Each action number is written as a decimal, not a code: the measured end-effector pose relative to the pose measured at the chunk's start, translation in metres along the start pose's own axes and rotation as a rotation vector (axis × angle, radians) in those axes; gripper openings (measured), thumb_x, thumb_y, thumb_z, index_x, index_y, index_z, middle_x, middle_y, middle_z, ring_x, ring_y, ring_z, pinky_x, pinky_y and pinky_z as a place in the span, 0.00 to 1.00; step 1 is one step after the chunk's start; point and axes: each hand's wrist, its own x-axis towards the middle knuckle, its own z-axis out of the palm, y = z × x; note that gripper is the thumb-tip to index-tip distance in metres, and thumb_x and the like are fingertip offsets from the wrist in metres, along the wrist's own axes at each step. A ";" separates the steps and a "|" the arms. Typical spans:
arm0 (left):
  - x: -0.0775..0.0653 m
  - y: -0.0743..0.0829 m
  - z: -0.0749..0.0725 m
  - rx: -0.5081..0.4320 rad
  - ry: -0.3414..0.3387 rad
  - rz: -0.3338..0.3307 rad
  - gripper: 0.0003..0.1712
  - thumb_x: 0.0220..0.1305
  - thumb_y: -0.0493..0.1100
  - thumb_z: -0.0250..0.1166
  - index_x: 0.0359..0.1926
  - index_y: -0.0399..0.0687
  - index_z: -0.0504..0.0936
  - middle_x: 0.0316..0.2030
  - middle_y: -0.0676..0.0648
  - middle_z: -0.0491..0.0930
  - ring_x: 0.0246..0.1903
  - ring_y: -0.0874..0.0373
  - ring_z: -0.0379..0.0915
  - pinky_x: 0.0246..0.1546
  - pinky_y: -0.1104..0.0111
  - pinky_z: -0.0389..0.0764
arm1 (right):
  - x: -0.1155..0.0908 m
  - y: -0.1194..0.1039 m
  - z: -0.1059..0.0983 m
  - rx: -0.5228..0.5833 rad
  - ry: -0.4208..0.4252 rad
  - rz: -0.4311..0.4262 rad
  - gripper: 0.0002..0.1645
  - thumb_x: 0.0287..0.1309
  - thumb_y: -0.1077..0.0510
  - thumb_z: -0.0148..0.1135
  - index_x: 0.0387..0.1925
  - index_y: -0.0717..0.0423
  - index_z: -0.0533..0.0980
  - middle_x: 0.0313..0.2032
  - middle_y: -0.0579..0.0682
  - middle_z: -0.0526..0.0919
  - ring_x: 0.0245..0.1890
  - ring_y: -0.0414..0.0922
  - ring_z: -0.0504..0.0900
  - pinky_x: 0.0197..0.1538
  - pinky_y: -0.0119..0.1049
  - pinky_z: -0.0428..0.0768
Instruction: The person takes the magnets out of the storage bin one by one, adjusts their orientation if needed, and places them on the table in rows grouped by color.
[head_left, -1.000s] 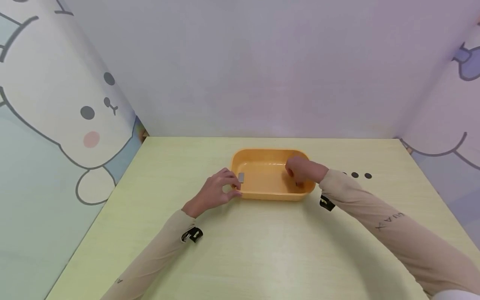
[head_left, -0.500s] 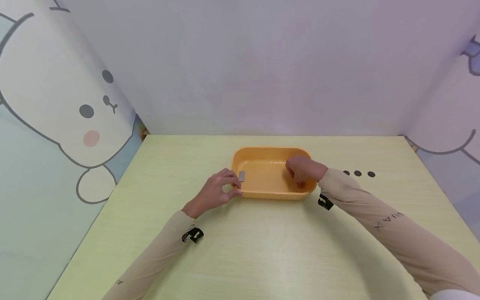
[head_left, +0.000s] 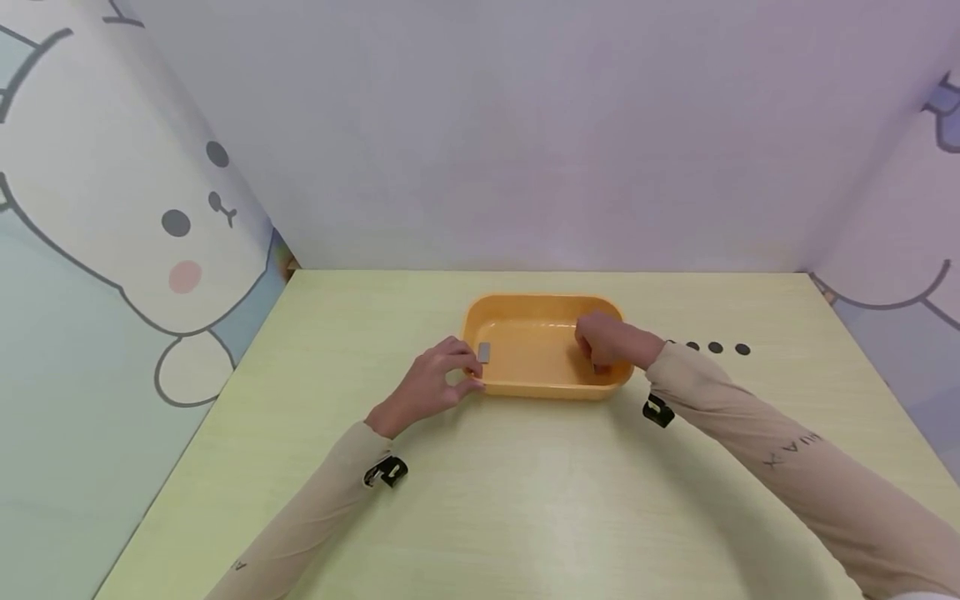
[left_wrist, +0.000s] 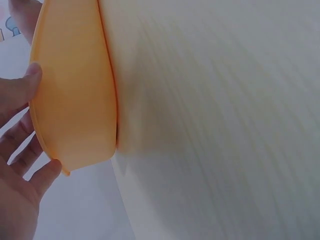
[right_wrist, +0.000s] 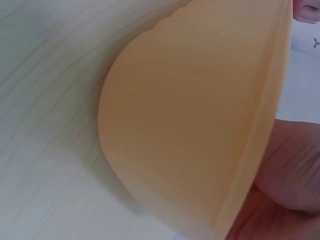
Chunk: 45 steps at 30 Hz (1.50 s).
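An orange plastic tray [head_left: 540,391] with rounded corners rests on the pale table. My left hand [head_left: 429,382] grips its front left corner; in the left wrist view the thumb and fingertips [left_wrist: 46,172] lie along the tray's rim. Inside the tray, near that corner, lies a small grey rectangular piece [head_left: 483,352]. My right hand [head_left: 606,338] reaches over the right rim and down into the tray, knuckles up. A dark grey sliver [head_left: 597,367] shows beneath it. Its fingertips are hidden, in the right wrist view behind the tray's wall [right_wrist: 185,110], so whether they pinch it cannot be told.
Several black discs [head_left: 715,347] lie in a row on the table right of the tray, partly behind my right wrist. A plain pale wall [head_left: 510,167] stands along the table's back edge. Side walls with cartoon animals [head_left: 135,208] flank it.
My right hand and forearm have shifted very slightly to the right within the tray. The left hand and the tray stay in place; the head view moved a little.
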 end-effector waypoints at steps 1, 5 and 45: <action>0.000 0.000 0.000 -0.001 -0.001 -0.001 0.07 0.50 0.42 0.74 0.29 0.50 0.83 0.34 0.55 0.77 0.37 0.62 0.69 0.36 0.68 0.74 | -0.001 -0.001 0.000 0.011 -0.002 -0.002 0.11 0.38 0.76 0.69 0.19 0.61 0.77 0.17 0.48 0.75 0.22 0.44 0.73 0.24 0.31 0.73; -0.002 0.000 0.000 -0.002 0.000 -0.010 0.08 0.49 0.40 0.75 0.28 0.49 0.83 0.34 0.55 0.77 0.37 0.62 0.69 0.35 0.66 0.75 | -0.004 -0.002 -0.001 0.070 -0.017 -0.019 0.11 0.38 0.77 0.67 0.21 0.60 0.79 0.19 0.48 0.75 0.21 0.43 0.73 0.24 0.32 0.73; -0.001 -0.006 0.004 -0.018 0.033 0.015 0.08 0.47 0.41 0.76 0.27 0.51 0.83 0.34 0.55 0.77 0.37 0.62 0.70 0.36 0.67 0.75 | -0.054 0.037 -0.016 0.850 0.070 -0.043 0.10 0.53 0.66 0.65 0.39 0.66 0.80 0.37 0.59 0.84 0.34 0.51 0.83 0.41 0.44 0.79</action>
